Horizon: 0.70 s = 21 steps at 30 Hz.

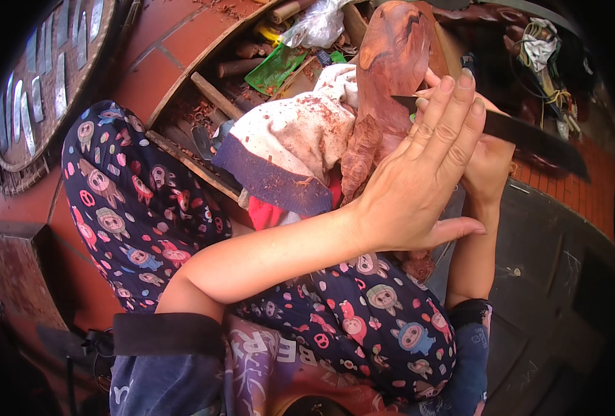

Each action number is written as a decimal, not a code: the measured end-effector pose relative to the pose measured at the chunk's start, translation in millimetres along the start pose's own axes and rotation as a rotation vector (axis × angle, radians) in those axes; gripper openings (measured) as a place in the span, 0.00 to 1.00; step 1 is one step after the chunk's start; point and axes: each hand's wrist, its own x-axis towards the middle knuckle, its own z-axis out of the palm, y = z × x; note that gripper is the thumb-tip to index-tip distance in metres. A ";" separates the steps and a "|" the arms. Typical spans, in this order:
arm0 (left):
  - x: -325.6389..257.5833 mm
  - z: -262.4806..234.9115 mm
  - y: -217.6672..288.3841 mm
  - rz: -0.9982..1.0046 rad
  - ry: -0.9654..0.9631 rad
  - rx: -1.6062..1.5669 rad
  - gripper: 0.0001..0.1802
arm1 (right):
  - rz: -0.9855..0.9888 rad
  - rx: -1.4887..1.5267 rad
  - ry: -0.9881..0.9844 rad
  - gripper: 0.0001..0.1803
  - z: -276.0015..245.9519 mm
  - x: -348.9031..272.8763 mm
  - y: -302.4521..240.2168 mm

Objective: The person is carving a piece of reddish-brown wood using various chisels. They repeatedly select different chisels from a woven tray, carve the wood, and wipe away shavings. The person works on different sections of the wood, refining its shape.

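Observation:
A reddish-brown carved wood piece with dark grain stands in front of me, leaning against a white cloth with a navy border. My left hand is stretched flat beside it, fingers straight and thumb apart, holding nothing. Behind it, my right hand is closed round a long dark knife-like tool. The tool's thin pointed end reaches the wood; its broad dark end sticks out to the right, slightly blurred. My left hand hides most of the right hand's fingers, and I cannot tell whether the two hands touch.
A wooden tray holds wood scraps, shavings, a green piece and a plastic bag. Several metal blades lie on a round woven tray at far left. A wooden block stands at left. A dark board lies right.

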 end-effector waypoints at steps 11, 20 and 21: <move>-20.6 0.8 9.9 -0.047 -0.014 0.013 0.77 | -0.110 -0.170 -0.050 0.14 -0.4 -9.3 8.2; -16.5 -1.5 9.7 -0.052 -0.021 -0.021 0.78 | 0.094 -0.156 0.016 0.18 10.1 -17.6 -9.8; -32.1 -4.2 14.7 -0.095 -0.015 -0.016 0.74 | 0.013 -0.163 0.042 0.18 16.3 -11.5 2.7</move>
